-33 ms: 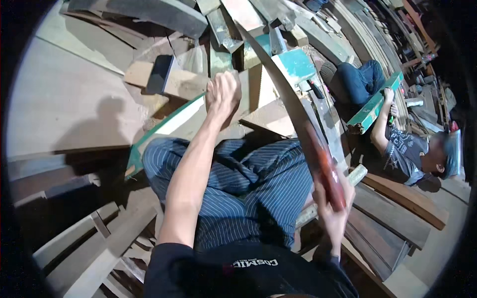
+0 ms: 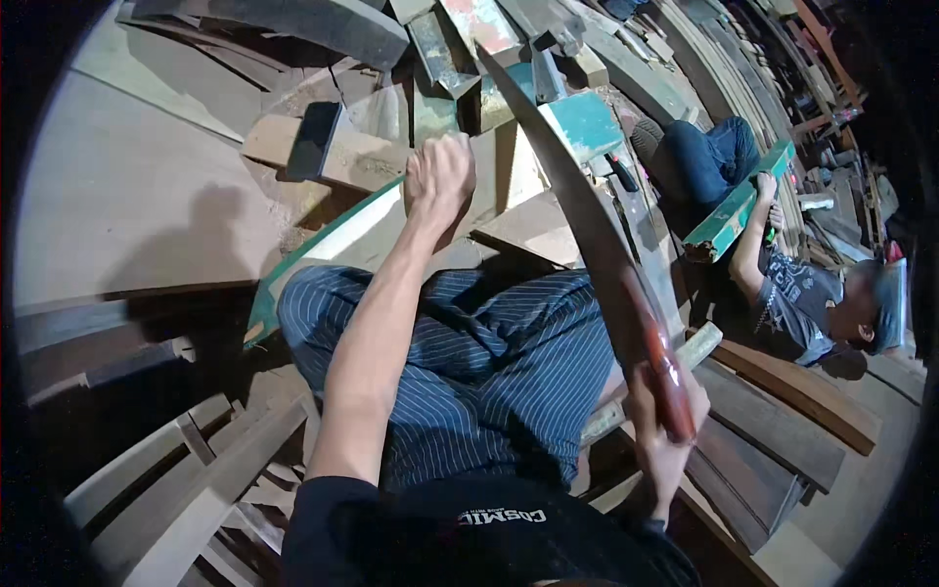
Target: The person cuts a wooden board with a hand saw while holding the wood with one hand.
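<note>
My right hand (image 2: pixel 667 416) is closed round the red-brown handle of a hand saw (image 2: pixel 567 181). Its long grey blade tapers away to the far left, over the pieces of wood in front of my lap. My left hand (image 2: pixel 440 181) is a fist, knuckles up, pressed on the far end of a green-edged board (image 2: pixel 323 249); its fingertips are hidden. That board slants in from the left past my knee. Where the blade meets the wood, I cannot tell.
A dark phone (image 2: pixel 314 140) lies on a wood block beyond my left hand. Wood offcuts are heaped ahead, among them a teal-painted block (image 2: pixel 587 127). On the right another person (image 2: pixel 802 293) holds a green beam (image 2: pixel 738 205). Pale sheets (image 2: pixel 147 186) lie left.
The saw and my right hand have shifted slightly toward me and to the right, along the blade's length. My left hand stays put.
</note>
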{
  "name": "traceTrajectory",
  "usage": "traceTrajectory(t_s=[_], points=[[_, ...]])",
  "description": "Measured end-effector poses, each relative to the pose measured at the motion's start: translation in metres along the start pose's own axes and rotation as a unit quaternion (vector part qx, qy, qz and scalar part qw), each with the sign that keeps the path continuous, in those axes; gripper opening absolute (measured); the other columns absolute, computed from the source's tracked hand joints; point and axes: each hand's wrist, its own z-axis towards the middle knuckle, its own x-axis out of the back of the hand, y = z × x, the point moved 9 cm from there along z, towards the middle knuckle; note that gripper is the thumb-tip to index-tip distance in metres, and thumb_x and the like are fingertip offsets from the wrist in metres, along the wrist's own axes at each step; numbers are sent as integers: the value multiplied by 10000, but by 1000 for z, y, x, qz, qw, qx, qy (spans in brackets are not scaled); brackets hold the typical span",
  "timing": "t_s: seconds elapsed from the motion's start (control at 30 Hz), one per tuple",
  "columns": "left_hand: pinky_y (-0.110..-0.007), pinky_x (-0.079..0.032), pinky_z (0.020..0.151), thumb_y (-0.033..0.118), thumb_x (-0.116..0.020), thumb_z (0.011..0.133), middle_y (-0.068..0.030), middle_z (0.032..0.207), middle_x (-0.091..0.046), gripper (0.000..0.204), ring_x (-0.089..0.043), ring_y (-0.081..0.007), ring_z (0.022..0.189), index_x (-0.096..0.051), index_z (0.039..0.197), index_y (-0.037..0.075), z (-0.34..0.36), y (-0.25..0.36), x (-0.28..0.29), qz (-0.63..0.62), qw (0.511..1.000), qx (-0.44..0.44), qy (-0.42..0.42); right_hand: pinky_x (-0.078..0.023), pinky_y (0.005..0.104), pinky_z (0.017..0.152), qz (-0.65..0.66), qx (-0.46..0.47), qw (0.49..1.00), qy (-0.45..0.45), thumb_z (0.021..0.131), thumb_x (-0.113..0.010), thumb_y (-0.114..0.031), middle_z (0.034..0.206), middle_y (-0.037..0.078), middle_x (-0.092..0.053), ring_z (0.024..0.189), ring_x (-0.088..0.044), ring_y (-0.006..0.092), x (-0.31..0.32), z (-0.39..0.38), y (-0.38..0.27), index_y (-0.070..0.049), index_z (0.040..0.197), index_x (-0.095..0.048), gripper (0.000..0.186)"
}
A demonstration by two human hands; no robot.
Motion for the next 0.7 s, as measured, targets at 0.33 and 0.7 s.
traceTrajectory(t_s=[0.33, 0.7], points=[[-510, -526, 617, 157, -501, 933, -256, 737, -648, 280, -662, -436, 681, -664, 757, 13, -60, -42, -21, -18, 976, -105, 187, -452, 310, 596, 64, 10, 996, -64, 881, -698, -100, 719, 114, -593, 604, -510, 145, -67, 72, -17, 35, 1037, -646, 212], [-398, -515, 471, 59, -557, 851, -192, 615, -635, 195, -684, -321, 594, -615, 674, 3, 0, -18, -22, -36, 984, 66, -162, -467, 317, 619, 2, 4, 999, -51, 897, -698, -101, 731, 143, -610, 610, -568, 209, -45, 43, -7, 9, 1050, -655, 193]])
